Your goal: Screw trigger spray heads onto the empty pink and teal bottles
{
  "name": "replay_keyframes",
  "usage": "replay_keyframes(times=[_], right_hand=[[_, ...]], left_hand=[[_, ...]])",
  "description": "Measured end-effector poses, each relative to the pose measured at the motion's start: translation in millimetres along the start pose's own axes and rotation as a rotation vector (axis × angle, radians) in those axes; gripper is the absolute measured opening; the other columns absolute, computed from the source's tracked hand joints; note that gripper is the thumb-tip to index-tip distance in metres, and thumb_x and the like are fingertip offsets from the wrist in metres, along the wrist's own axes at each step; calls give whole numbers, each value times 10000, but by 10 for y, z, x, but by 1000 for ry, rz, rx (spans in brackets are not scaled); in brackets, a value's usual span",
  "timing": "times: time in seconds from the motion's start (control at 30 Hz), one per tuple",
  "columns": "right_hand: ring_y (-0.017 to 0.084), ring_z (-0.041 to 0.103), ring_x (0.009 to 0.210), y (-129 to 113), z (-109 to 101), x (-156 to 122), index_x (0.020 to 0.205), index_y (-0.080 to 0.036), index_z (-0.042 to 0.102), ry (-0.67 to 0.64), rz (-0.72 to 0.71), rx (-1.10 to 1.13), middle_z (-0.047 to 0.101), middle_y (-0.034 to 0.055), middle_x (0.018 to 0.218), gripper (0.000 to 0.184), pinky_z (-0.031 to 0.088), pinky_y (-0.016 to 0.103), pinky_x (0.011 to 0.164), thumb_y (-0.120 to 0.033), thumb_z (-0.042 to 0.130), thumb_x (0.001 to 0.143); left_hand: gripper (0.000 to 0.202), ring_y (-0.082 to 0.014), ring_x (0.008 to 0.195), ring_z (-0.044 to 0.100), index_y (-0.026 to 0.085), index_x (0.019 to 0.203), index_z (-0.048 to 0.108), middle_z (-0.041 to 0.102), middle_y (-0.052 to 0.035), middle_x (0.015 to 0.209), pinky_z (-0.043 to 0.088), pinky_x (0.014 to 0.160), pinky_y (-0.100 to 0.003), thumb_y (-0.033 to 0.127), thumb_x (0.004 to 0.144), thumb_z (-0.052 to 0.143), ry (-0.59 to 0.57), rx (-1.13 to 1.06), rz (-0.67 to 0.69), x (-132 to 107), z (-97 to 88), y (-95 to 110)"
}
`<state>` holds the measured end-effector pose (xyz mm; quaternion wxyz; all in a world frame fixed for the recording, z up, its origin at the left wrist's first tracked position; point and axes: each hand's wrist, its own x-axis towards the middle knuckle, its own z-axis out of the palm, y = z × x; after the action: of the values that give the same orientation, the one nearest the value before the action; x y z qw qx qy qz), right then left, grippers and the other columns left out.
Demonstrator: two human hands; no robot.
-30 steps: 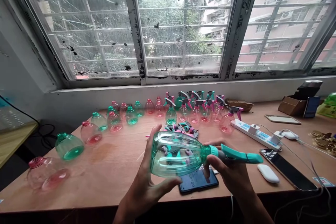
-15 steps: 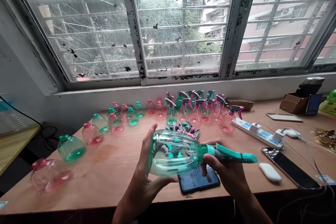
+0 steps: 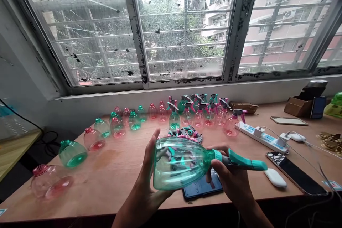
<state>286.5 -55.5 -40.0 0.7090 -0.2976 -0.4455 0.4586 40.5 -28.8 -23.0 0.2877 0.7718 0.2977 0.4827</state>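
Observation:
A clear green spray bottle (image 3: 181,164) lies sideways between my two hands, above the table's front part. Its base points left and its teal-and-grey spray head (image 3: 243,160) points right. My left hand (image 3: 149,174) is wrapped round the base end. The fingers of my right hand (image 3: 229,174) close round the neck, at the teal collar. Below the bottle, partly covered, is a phone (image 3: 200,188) with its screen lit. Behind the bottle lies a pile of loose pink, teal and grey spray heads (image 3: 192,133), some seen through the plastic.
Several pink and green bottles without heads, such as a pink bottle (image 3: 52,181), stand along the left and back. Bottles with spray heads (image 3: 199,115) stand at the back middle. To the right are a power strip (image 3: 263,137), a dark phone (image 3: 295,172) and a white case (image 3: 275,178).
The bottle has turned slightly, its spray head now a little lower and further right. Both hands keep their hold, and the camera view has shifted slightly.

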Motion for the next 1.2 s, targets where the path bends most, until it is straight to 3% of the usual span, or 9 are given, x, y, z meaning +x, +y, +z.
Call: replay_keyframes(times=[0.1, 0.23, 0.33, 0.43, 0.57, 0.67, 0.83, 1.0, 1.2], right_hand=[[183, 680, 478, 31, -8, 1, 1083, -218, 708, 33, -29, 3, 746, -47, 564, 356, 411, 250, 452, -471, 911, 937], [162, 667, 469, -1, 35, -19, 1043, -217, 739, 35, -25, -14, 735, -50, 536, 369, 451, 235, 466, -491, 941, 903], [171, 689, 465, -51, 77, -63, 1006, -234, 767, 63, -69, -81, 773, -31, 569, 398, 498, 240, 471, -516, 988, 834], [178, 715, 466, -87, 103, -99, 994, -258, 786, 112, -104, -133, 794, -28, 595, 419, 555, 248, 484, -537, 1018, 783], [163, 703, 445, -100, 128, -102, 995, -276, 783, 136, -131, -131, 770, -48, 577, 398, 572, 242, 485, -583, 974, 829], [157, 689, 449, -89, 154, -101, 997, -271, 777, 138, -138, -135, 758, -49, 560, 414, 557, 234, 482, -600, 966, 832], [171, 689, 477, -49, 186, -131, 1009, -275, 766, 130, -146, -138, 754, -47, 565, 448, 547, 251, 502, -637, 956, 824], [181, 660, 519, -37, 159, -136, 1031, -275, 759, 108, -161, -163, 739, -51, 554, 432, 522, 281, 564, -645, 915, 871], [179, 665, 498, -47, 104, -100, 1097, -254, 742, 59, -92, -102, 737, -50, 571, 427, 479, 272, 515, -609, 894, 916]], left_hand=[[1098, -409, 1703, 315, 620, 1722, 46, 57, -11, 1911, 386, 1323, -648, 267, 1005, 800, -7, 21, 69, -40, 47, -34], [1368, -454, 1673, 365, 578, 1734, -23, 123, -53, 1904, 507, 1252, -614, 436, 818, 981, 53, -82, -32, -34, 61, -8], [1251, -452, 1577, 526, 527, 1756, 118, 136, -63, 1902, 564, 1218, -568, 483, 831, 960, 28, -170, -73, 4, 17, 29], [1182, -439, 1498, 618, 498, 1744, 256, 191, -67, 1891, 601, 1192, -538, 447, 813, 982, 10, -193, -24, 21, 19, 55], [1076, -397, 1562, 560, 582, 1710, 257, 222, -34, 1882, 598, 1195, -544, 342, 901, 924, 138, -124, 83, -3, 131, 58], [1026, -414, 1581, 534, 603, 1714, 202, 163, -45, 1893, 601, 1177, -601, 365, 962, 858, 141, -98, 119, -27, 160, 32], [1311, -479, 1602, 484, 555, 1746, 124, 108, -61, 1904, 621, 1155, -596, 525, 766, 995, 92, -92, 33, -26, 30, 14], [1168, -472, 1507, 604, 515, 1737, 261, 188, -57, 1890, 687, 1078, -539, 571, 798, 954, 92, -191, 17, 21, 57, 74], [842, -383, 1644, 448, 617, 1690, 264, 272, -9, 1865, 589, 1191, -595, 375, 1045, 748, 197, -36, 105, -24, 180, 138]])
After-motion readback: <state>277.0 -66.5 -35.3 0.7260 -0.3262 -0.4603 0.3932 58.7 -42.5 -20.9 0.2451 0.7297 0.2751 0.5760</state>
